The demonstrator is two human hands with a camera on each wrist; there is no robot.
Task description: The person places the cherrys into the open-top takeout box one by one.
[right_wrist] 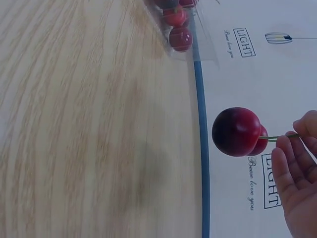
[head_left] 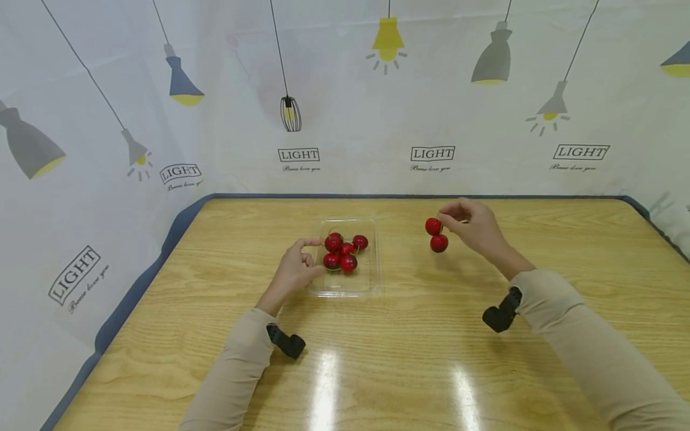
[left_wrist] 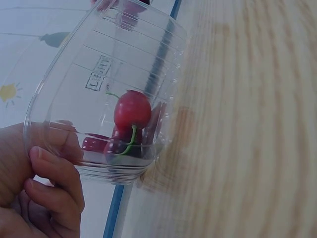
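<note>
A clear plastic container sits on the table with several red cherries grouped inside, some with green stems. My left hand grips the container's left side; in the left wrist view its fingers lie at the rim. To the right of the container, my right hand pinches the thin green stems of a pair of dark red cherries. The pair hangs above the table, one cherry lower than the other in the head view.
The wooden table runs back to a blue edge strip. Behind it stands a white backdrop printed with lamps and words. A black camera mount is on the right wrist, another mount on the left.
</note>
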